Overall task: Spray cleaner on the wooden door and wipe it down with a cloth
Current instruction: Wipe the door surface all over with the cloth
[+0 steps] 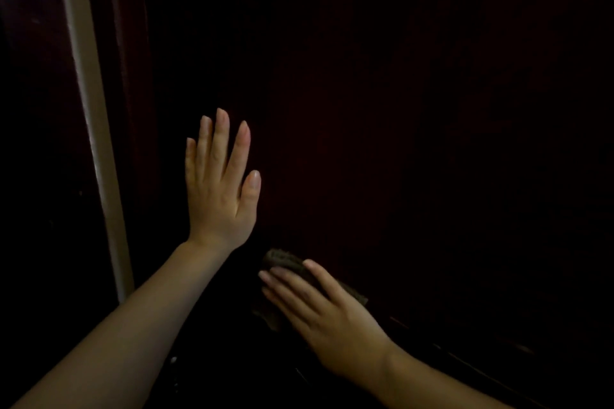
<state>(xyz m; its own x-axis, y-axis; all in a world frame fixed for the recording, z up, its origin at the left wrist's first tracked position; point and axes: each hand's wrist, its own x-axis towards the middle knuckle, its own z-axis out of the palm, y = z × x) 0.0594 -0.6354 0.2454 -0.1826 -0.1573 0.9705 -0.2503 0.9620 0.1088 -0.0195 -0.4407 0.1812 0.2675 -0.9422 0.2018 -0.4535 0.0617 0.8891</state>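
Observation:
The dark wooden door fills most of the view and is very dimly lit. My left hand lies flat against it with fingers pointing up and holds nothing. Lower and to the right, my right hand presses a dark cloth flat against the door; the cloth shows above and beside the fingers, the rest is hidden under the palm. No spray bottle is in view.
A pale vertical strip of door frame runs down the left side, with a dark surface further left. A faint raised moulding on the door slants across the lower right.

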